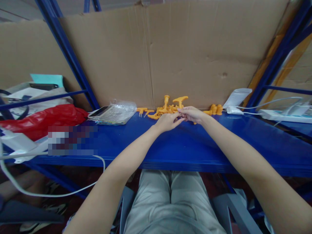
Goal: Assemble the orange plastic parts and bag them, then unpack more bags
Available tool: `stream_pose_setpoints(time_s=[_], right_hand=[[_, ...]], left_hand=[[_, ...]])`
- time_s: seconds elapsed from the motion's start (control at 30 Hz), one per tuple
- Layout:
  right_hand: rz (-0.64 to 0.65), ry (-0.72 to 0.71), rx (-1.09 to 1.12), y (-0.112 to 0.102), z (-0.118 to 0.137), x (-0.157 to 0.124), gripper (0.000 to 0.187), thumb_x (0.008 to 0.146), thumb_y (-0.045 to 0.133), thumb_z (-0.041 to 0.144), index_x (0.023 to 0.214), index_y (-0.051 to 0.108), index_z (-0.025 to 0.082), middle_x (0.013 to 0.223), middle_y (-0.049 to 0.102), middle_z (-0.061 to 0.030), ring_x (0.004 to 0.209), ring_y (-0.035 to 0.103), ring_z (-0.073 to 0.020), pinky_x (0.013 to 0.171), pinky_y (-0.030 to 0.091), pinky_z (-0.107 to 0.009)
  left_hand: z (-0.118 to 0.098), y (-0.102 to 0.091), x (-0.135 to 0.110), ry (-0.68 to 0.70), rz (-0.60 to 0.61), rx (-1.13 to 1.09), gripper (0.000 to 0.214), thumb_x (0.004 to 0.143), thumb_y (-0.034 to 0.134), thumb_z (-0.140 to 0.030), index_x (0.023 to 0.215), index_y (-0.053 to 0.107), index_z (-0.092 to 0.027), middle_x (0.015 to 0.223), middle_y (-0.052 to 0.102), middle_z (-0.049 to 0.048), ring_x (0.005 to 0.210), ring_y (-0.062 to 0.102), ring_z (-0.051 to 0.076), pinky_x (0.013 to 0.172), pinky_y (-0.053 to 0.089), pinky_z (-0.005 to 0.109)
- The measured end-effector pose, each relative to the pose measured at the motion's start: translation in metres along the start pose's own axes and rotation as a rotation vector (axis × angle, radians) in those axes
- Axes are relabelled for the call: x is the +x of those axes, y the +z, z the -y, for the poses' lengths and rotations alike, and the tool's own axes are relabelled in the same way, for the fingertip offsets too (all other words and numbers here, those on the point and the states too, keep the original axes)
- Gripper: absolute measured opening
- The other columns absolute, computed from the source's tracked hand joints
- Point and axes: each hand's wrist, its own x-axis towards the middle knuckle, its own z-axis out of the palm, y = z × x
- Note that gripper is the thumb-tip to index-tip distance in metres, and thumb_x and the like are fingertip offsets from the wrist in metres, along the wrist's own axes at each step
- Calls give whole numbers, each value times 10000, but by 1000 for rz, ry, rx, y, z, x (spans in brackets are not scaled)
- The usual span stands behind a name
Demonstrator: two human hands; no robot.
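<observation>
My left hand [167,121] and my right hand [193,114] meet above the blue shelf, both closed, fingertips together. Between them is a corkscrew with an orange T-shaped handle [180,99] sticking up; my fingers partly cover its metal spiral. Just behind my left hand lies a heap of orange corkscrew parts [162,110], one standing upright with a round cap [166,98]. Left of the heap rest a couple of orange corkscrews [142,110] with bare spirals. Orange sleeve-like pieces [216,109] stand beyond my right hand. A bit of orange shows under that hand.
A plastic-wrapped packet [117,113] with a phone-like device on it lies left, near a red bag [46,118]. White cables [73,195] hang over the left front edge. A clear bag [237,99] and a white power strip [285,115] are right. Cardboard [190,48] stands behind.
</observation>
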Motion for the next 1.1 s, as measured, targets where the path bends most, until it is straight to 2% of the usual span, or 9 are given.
stream_pose_setpoints(time_s=[0.1,0.23,0.33,0.47,0.6,0.7,0.8,0.93,1.1], right_hand=[[-24,9,-1,1,-3,2,406,789,747,450,615,505,175,512,481,42,451,415,-55,435,312,-200],[-80,53,-31,0,-8,5,408,846,676,482,621,521,178,508,492,27,449,420,-61,418,309,-192],[-116,44,-91,-2,-10,7,397,872,640,485,638,539,181,522,518,11,445,433,-67,409,315,-197],[-184,-72,-214,-4,-12,11,280,866,661,423,738,584,187,600,586,5,445,467,-67,406,329,-195],[-210,-157,-521,-4,-14,14,131,894,607,307,874,645,183,739,663,-30,526,559,-107,512,442,-234],[-228,-261,-978,-5,-17,11,142,894,545,188,933,679,167,937,709,-98,827,669,-202,781,512,-331],[-177,-387,-1309,-5,-22,7,248,882,499,137,1048,683,153,1147,681,-149,1122,611,-275,970,451,-416],[-146,-446,-1405,-3,-31,6,395,902,467,176,1271,598,120,1348,575,-189,1284,503,-315,1022,423,-480],[-77,-467,-1396,2,-47,12,487,931,481,275,1406,507,173,1471,477,-142,1370,422,-292,1107,363,-482]], left_hand=[[1,7,2,-95,-14,-173,150,893,582,-276,933,675,-165,807,718,40,704,675,166,720,529,300],[3,20,7,-297,-8,-560,172,924,541,-267,907,653,-139,663,674,1,401,527,65,466,453,195],[6,22,9,-398,-37,-762,191,919,574,-290,921,662,-120,652,679,4,358,496,42,422,425,172],[10,15,11,-535,-119,-917,232,913,592,-311,1002,672,-113,745,733,41,382,535,44,430,452,171],[15,7,12,-635,-236,-968,209,915,576,-270,1021,671,-118,825,753,57,388,545,47,454,481,190],[23,0,13,-679,-329,-947,183,919,563,-262,998,654,-125,843,752,49,379,527,36,455,479,184],[36,-8,11,-732,-400,-891,147,923,556,-268,965,620,-142,868,749,34,381,521,22,457,466,161],[57,-17,5,-862,-482,-839,110,954,473,-226,914,550,-158,845,735,17,362,505,19,436,443,149],[82,-23,-6,-1051,-491,-772,109,971,413,-192,942,515,-168,799,710,17,339,490,27,396,409,144]])
